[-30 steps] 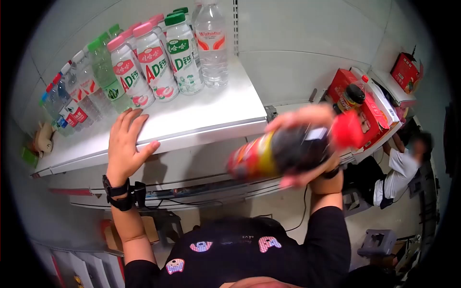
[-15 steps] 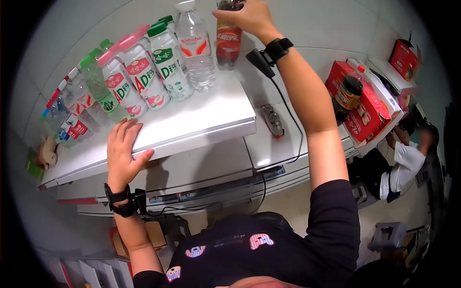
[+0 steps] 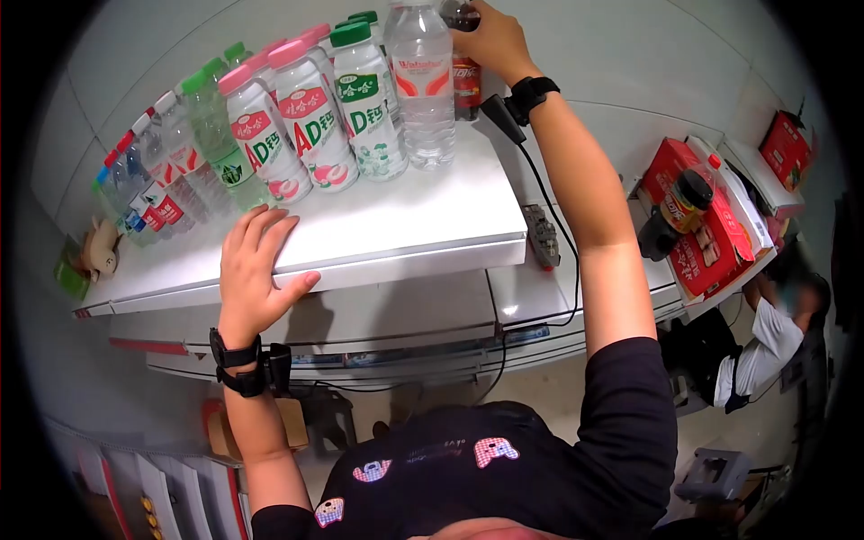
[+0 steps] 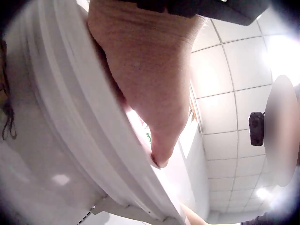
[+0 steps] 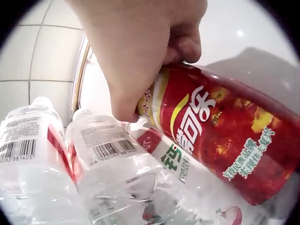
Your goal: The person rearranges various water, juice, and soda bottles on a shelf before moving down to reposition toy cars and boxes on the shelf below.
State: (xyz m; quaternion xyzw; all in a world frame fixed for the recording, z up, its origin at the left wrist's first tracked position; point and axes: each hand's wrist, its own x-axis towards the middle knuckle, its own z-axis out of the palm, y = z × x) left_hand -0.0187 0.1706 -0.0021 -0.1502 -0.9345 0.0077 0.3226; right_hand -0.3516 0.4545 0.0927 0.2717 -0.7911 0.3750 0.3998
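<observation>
My right hand (image 3: pixel 495 43) grips a dark cola bottle (image 3: pixel 467 85) with a red label at the back right corner of the white shelf (image 3: pixel 405 220). In the right wrist view, thumb and fingers wrap the upper part of the bottle (image 5: pixel 225 131), and water bottles (image 5: pixel 108 154) stand close beside it. A large clear water bottle (image 3: pixel 423 117) partly hides the cola in the head view. My left hand (image 3: pixel 256 279) rests on the shelf's front edge, fingers extended and thumb spread, near white milk-drink bottles (image 3: pixel 312 135) with pink caps.
More bottles (image 3: pixel 153 184) line the shelf to the left, beside a plush toy (image 3: pixel 101 247). At right are another cola bottle (image 3: pixel 679 211) and red boxes (image 3: pixel 720 247). A cable (image 3: pixel 567 243) hangs from the right wrist; a seated person (image 3: pixel 765 342) is farther right.
The right hand has carried the cola bottle from in front of the shelf, tilted, to the back right corner, where it stands upright. The left hand stays on the shelf edge.
</observation>
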